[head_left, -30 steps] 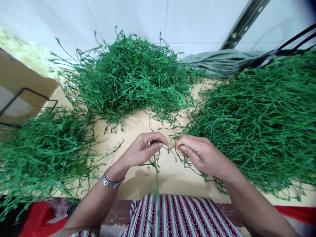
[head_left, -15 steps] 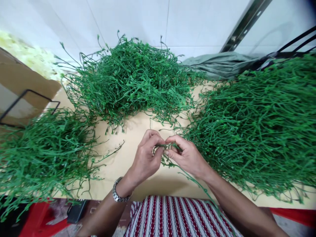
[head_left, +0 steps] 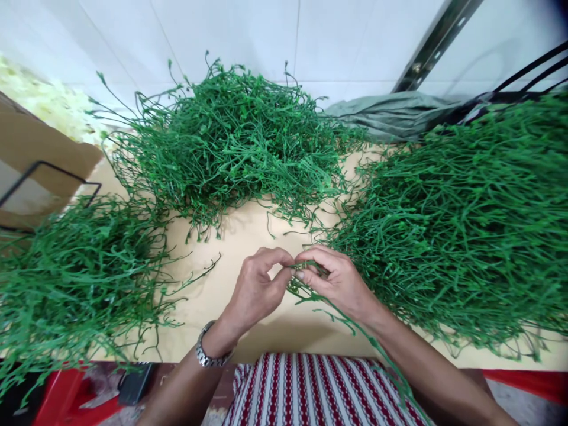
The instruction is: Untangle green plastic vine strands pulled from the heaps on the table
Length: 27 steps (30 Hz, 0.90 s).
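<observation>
Hands, left (head_left: 258, 289) and right (head_left: 341, 283), pinching green stem (head_left: 375, 342); cardboard box (head_left: 48, 145) at left, contents hidden

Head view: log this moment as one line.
left hand: fingers against right's, grip unclear | right hand: fingers pinching green stem | stem: runs toward striped cloth | green piles on table: left, far, right

Bright, cool, diffuse light, seemingly from overhead, leaves the glossy white tiled wall (head_left: 239, 35) pale and casts a soft shadow near the front edge of the smooth cream tabletop (head_left: 199, 296). The frilly pale-yellow heap (head_left: 44, 94) looks washed out and blurred; the large heap of slender green stems (head_left: 465, 225) smears rightward, and the upper right corner darkens
</observation>
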Tool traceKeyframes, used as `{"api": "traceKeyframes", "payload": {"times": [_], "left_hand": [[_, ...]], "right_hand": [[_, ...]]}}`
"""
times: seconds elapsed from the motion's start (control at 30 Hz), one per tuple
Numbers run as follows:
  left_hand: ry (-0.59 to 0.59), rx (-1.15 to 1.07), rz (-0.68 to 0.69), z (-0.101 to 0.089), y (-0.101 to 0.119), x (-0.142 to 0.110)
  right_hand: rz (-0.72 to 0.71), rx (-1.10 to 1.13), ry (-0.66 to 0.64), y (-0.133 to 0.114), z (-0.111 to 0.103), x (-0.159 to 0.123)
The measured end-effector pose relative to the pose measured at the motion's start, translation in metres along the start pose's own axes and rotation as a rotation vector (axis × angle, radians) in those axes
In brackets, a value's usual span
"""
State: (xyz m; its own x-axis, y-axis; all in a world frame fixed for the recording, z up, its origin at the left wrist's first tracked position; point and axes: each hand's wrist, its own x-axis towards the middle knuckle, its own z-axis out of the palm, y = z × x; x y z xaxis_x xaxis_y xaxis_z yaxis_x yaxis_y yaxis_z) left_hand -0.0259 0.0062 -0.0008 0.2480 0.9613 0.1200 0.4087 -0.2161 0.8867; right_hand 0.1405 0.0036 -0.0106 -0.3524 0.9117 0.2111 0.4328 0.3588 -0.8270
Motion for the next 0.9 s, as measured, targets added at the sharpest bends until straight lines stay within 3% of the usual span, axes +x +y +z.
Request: {"api": "traceKeyframes", "payload": {"times": [0.2,0.37,0.6,0.77,0.9], "left_hand": [[0.066,-0.278,-0.115,0.007,-0.001,-0.001],[-0.005,-0.424,-0.206,0.008,-0.004,0.004],[-0.092,-0.254,-0.095,0.006,-0.005,0.003],[-0.145,-0.221,-0.095,0.005,-0.005,0.003],[-0.145,-0.246,-0.118,0.006,-0.005,0.004]], "right_hand": [[-0.067,0.016,0.070,0.005,0.006,-0.004],[-0.113,0.012,0.120,0.007,0.008,-0.005],[-0.166,-0.164,0.024,0.002,0.001,0.000],[-0.179,-0.362,-0.074,-0.003,-0.006,0.002],[-0.205,-0.399,-0.113,-0.008,-0.010,0.004]]}}
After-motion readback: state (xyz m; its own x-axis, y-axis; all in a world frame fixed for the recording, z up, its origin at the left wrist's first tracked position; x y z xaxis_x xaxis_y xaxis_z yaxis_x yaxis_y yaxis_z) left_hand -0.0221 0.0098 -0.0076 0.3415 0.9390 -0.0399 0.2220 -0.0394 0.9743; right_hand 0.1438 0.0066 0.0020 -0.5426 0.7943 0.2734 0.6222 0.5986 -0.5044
